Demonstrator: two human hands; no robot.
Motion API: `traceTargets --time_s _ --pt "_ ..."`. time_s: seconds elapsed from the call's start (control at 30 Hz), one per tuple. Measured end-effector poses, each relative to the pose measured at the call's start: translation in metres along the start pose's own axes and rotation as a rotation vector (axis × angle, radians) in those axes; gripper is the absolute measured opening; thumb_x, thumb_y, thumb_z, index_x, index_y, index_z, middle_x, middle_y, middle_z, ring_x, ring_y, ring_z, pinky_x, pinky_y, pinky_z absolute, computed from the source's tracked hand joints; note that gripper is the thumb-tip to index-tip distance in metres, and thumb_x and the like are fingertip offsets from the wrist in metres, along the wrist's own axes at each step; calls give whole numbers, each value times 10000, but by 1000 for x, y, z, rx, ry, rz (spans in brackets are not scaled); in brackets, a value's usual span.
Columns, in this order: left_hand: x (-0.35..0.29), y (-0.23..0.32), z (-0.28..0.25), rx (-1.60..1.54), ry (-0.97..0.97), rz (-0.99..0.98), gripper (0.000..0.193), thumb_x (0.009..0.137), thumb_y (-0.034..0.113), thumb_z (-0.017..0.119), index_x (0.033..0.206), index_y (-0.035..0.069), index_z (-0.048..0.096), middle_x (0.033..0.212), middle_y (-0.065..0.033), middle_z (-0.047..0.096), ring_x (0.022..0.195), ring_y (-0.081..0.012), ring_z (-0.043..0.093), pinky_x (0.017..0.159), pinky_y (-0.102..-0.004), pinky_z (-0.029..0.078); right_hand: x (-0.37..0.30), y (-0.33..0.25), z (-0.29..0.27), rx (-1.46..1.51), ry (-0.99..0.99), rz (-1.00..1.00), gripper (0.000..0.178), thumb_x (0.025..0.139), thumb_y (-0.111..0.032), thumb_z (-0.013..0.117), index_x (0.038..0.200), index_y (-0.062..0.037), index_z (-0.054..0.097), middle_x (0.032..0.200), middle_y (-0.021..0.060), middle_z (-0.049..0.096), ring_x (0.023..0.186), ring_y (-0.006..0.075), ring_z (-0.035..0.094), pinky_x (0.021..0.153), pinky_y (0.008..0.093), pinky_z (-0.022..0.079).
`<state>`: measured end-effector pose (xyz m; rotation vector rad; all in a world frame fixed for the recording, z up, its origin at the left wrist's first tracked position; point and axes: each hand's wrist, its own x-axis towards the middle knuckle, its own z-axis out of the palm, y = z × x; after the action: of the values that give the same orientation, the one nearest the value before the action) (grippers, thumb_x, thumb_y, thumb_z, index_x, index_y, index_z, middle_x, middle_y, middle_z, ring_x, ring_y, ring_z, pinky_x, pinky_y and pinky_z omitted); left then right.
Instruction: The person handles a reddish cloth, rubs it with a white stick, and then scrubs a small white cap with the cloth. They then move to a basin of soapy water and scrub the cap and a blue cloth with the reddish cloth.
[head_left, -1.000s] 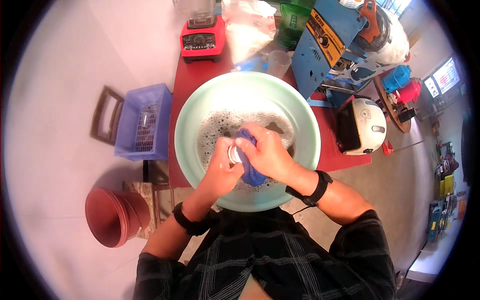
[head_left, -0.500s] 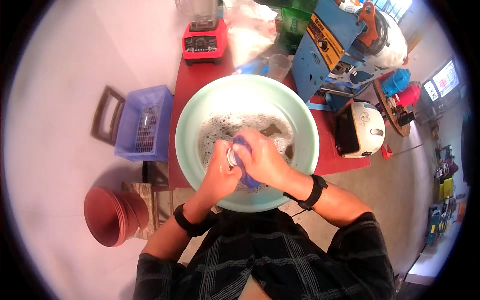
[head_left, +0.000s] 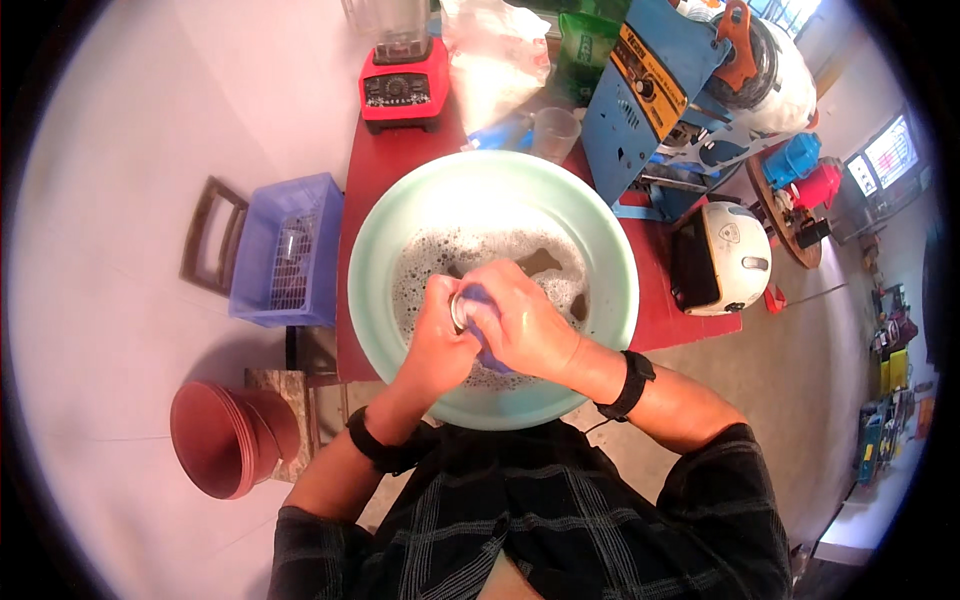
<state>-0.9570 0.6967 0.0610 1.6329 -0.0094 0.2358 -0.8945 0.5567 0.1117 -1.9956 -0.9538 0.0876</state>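
A wide pale green basin holds water covered in soap suds. Over the suds, both my hands are close together. My left hand is closed around a small object with a round, whitish, shiny rim; its full shape is hidden by my fingers. From the other side my right hand grips a blue-purple cloth or sponge, pressed against that rimmed object. Most of the cloth lies under my right fingers and thumb.
The basin stands on a red table. Behind it are a red blender, a clear cup and a blue machine. A white helmet sits right; a purple crate and brown buckets stand left.
My right hand has turned slightly around the rimmed object, and less of the blue-purple cloth shows below it. The suds have shifted, with a larger gap in the foam.
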Motion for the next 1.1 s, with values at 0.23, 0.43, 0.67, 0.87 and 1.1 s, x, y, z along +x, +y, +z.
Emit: traceTargets --time_s 0.23,0.43,0.67,0.87,1.1 --pt "-4 9 6 137 144 109 393 799 -61 550 1160 9 410 1001 -117 488 923 -213 518 844 -333 447 18 5 -4 193 19 334 189 923 -163 562 1026 -9 601 895 205 653 876 377 647 765 395 500" --pt "6 4 0 5 55 34 357 806 -76 535 1129 16 411 984 -108 494 910 -194 511 821 -338 447 11 1 -8 99 -43 88 226 913 -128 551 1113 -26 569 1017 215 617 974 389 609 831 408 489" --pt "4 13 -1 177 34 14 346 805 -88 519 1118 15 412 988 -102 491 899 -199 516 809 -350 449 16 2 -1 21 -16 157 187 915 -129 554 1039 8 583 925 230 625 917 423 600 806 433 488" --pt "-1 12 0 123 143 74 451 799 -88 598 1186 49 409 1037 -62 478 953 -138 515 767 -287 488 26 11 -4 177 -12 359 184 929 -171 567 974 5 586 884 275 628 893 431 621 781 468 475" --pt "9 15 -17 -268 36 -46 460 813 -90 618 1182 71 395 1003 -58 516 824 -116 555 683 -260 492 17 25 -16 253 -27 282 180 923 -93 576 1076 -31 648 922 91 686 880 160 631 824 323 496"
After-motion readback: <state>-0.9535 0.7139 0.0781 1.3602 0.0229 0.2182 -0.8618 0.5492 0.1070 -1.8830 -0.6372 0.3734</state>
